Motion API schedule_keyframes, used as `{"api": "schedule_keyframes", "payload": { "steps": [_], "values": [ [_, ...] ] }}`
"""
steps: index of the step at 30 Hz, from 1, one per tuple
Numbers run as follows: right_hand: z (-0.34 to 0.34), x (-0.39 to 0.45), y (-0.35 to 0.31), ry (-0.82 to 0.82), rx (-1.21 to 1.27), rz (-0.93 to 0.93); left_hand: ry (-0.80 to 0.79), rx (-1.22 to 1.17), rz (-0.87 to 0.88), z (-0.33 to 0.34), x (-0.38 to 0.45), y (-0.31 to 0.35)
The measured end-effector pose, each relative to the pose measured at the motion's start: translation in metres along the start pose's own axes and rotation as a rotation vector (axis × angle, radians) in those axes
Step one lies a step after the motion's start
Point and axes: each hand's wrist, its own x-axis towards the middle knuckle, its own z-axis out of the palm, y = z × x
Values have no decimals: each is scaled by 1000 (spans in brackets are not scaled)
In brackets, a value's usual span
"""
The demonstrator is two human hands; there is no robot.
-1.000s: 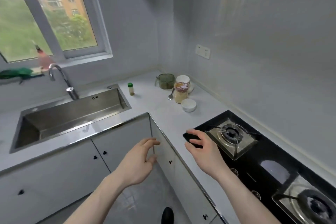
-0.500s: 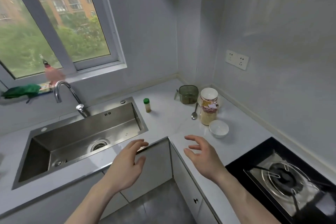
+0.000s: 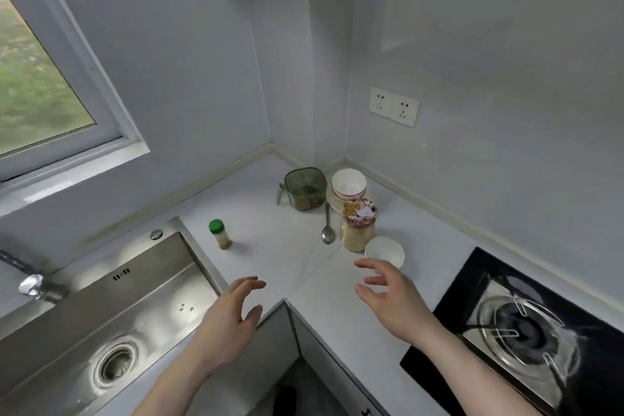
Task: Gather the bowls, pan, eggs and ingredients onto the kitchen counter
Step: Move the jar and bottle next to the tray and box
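Bowls: small white bowl point(image 3: 385, 251) right of centre; another point(image 3: 348, 183) stacked behind the jar point(image 3: 358, 224), perhaps on a plate.
Left hand point(image 3: 229, 321): fingers spread, empty.
Right hand point(image 3: 391, 300): spread, empty, near the small bowl.

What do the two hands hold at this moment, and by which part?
Nothing is held. The left hand and the right hand hover above the counter with loosely spread fingers.

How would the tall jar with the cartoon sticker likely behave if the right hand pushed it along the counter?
The tall jar stands narrow and high, so a push near its top would probably tip it rather than slide it. It looks like glass filled with pale grains, so likely heavy and breakable. The small white bowl and spoon sit close by, so it might knock them.
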Motion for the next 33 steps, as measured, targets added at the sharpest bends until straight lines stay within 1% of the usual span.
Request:
{"api": "schedule_keyframes", "payload": {
  "steps": [4,10,12,16,19,22,26,31,33],
  "values": [
    [12,29,2,113,12,99,-112,12,80,-11,63,-18],
    [37,62,-5,203,23,200,-239,69,183,-23,143,-30],
    [39,67,-5,254,45,237,-306,93,220,-19,167,-30],
    [30,63,0,351,49,274,-400,121,309,-7,203,3],
    [21,59,5,389,48,305,-400,97,405,8,232,42],
    [11,53,9,420,55,321,-390,91,460,30,261,80],
    [-2,47,13,455,71,333,-440,219,481,68,293,112],
    [-20,39,23,479,75,341,-519,529,456,103,322,122],
    [-27,38,29,478,72,347,-547,587,457,113,331,123]
  ]
}}
